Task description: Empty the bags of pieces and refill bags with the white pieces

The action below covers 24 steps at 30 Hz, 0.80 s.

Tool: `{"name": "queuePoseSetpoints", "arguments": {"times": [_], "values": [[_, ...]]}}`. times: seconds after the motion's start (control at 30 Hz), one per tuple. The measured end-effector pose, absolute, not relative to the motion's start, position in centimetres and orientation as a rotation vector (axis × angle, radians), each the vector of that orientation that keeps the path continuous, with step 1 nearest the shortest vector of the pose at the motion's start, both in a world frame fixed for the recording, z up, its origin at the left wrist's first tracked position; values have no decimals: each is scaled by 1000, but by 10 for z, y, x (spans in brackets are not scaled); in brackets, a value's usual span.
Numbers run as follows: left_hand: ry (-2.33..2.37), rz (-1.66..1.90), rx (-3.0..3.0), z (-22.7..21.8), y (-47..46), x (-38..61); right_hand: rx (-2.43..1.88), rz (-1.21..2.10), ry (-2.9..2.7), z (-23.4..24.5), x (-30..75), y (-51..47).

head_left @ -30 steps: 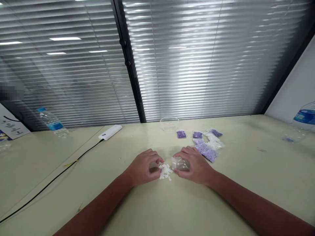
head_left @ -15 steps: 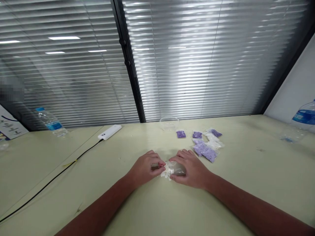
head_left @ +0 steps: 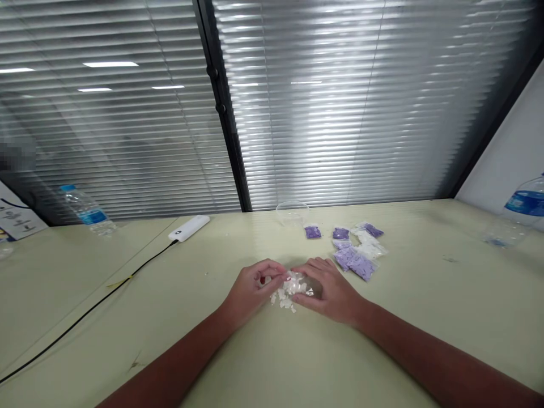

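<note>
White flat pieces (head_left: 285, 300) are spilled on the table between my hands, a small pile of them at the mouth of a clear, shiny plastic container (head_left: 313, 288). Curled around that container from the right is my right hand (head_left: 329, 289), thumb at its near side and fingers at its far side. My left hand (head_left: 255, 286) is at the left edge of the pile with thumb and forefinger brought together. A small reddish spot shows by its fingers. What the left fingertips pinch is too small to make out.
Behind my right hand lie light purple packets (head_left: 355, 260), smaller dark purple packets (head_left: 313, 232) and a white packet (head_left: 369, 245). A clear round container (head_left: 293, 214) is near the blinds. Water bottles (head_left: 91, 212) stand at both sides. A white device (head_left: 189, 228) trails a black cable.
More white pieces show between my hands, spread a little to the left. My left fingers have closed closer together at the pile. My right hand stays around the clear container.
</note>
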State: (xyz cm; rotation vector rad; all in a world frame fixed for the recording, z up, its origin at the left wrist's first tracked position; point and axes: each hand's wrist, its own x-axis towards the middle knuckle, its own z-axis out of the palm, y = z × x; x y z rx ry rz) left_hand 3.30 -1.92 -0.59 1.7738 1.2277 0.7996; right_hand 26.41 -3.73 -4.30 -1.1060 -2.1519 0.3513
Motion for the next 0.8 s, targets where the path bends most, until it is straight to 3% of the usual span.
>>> {"name": "queuePoseSetpoints", "arguments": {"times": [0.13,0.33,0.8], "values": [[1272,851,1927,0,-13,23,-1095,431,-2041,-42,270,-37],[1193,511,2428,-1,-9,17,-993,392,-2051,-37,277,-35],[1266,424,2507,-20,-17,31,-1040,189,-2333,-35,281,-34]]}}
